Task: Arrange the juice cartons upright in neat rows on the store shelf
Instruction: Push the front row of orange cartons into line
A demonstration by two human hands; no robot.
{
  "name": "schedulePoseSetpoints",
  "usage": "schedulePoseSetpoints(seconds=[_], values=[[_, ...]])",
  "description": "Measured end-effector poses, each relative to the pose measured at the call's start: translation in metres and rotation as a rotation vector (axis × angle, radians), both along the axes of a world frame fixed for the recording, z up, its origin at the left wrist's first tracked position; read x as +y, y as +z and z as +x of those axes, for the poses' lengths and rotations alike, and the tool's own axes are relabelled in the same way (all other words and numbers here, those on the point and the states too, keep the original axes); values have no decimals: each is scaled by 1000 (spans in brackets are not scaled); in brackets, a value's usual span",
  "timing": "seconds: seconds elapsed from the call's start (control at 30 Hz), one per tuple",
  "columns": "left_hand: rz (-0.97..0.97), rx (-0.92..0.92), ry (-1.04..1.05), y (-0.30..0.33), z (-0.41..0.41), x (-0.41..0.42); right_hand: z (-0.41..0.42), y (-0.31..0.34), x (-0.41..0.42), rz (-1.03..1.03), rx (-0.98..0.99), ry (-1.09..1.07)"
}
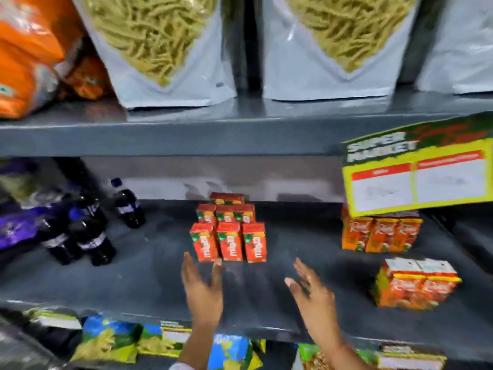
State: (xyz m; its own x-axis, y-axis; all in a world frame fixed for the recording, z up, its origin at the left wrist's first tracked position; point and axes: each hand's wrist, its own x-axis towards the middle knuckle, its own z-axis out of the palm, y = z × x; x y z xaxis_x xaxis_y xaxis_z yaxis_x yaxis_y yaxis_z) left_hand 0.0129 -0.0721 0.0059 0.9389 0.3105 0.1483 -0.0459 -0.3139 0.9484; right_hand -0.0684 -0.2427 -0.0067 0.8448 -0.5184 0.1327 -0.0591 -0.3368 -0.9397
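- The red juice cartons (229, 231) stand upright near the middle of the grey store shelf (149, 273), in rows: three at the front, three behind, and one more at the back against the wall.
- Their labels are red with a green leafy corner and white lettering running sideways; the print is too blurred to read.
- The left hand (202, 287) hovers just in front of the front row, fingers spread, grip released, holding nothing; its fingertips are close to the leftmost front carton.
- The right hand (313, 289) is held over bare shelf to the right of the red cartons, palm open, grip released, empty.
- The orange juice cartons (381, 235) stand in a row farther right, with a red script logo I cannot make out.
- An orange multipack (416, 285) sits nearer the shelf's front edge, apart from that row.
- A yellow-edged sign (418, 166) hangs from the upper shelf; it reads "SUPER MARKET".
- Dark soda bottles (88, 231) stand at the left.
- Pale pouches of noodles (170, 49) fill the shelf above.
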Motion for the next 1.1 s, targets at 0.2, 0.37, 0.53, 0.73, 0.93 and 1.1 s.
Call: schedulePoseSetpoints(seconds=[0.2,0.37,0.53,0.73,0.93,1.1], values=[[121,220,-191,-14,57,42,59,-4,35,-11,179,-4],[101,202,-287,-12,79,33,92,-2,59,-93,121,-41],[115,200,-330,-17,80,29,98,-6,73,-93,115,-136],[148,167,-332,-18,80,31,106,-5,80,-60,187,-260],[157,199,-378,-17,74,39,96,4,87,-140,258,-268],[192,226,-364,-17,48,58,66,3,103,-156,277,-277]])
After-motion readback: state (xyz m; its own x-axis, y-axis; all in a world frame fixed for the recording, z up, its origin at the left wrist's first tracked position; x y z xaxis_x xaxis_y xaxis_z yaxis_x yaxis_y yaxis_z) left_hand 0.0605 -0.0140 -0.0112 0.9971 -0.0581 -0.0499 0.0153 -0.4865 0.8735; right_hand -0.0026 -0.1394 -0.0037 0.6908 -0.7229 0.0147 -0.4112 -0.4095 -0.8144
